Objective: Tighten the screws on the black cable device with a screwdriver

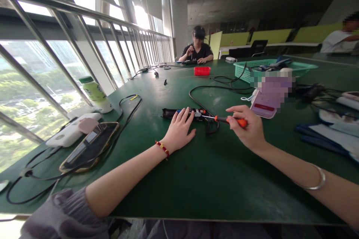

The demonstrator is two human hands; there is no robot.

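A long black device (169,113) with exposed inner parts at its right end lies on the green table. My left hand (181,129) rests across its middle, fingers stretched flat over it and thumb apart; part of the device is hidden beneath. In my right hand (248,129) is a screwdriver (238,121) with an orange and black handle, gripped between thumb and fingers. Its metal shaft points left, and the tip reaches the device's exposed right part; whether it sits in a screw is too small to tell. A black cable (196,90) curves behind the device.
A phone (263,106) is propped behind my right hand, near a green basket (242,71). Gloves (328,134) lie at right. Another phone (91,145), a white power bank (66,134) and a bottle (97,95) stand left. A red bin (202,71) sits before a seated person (198,50).
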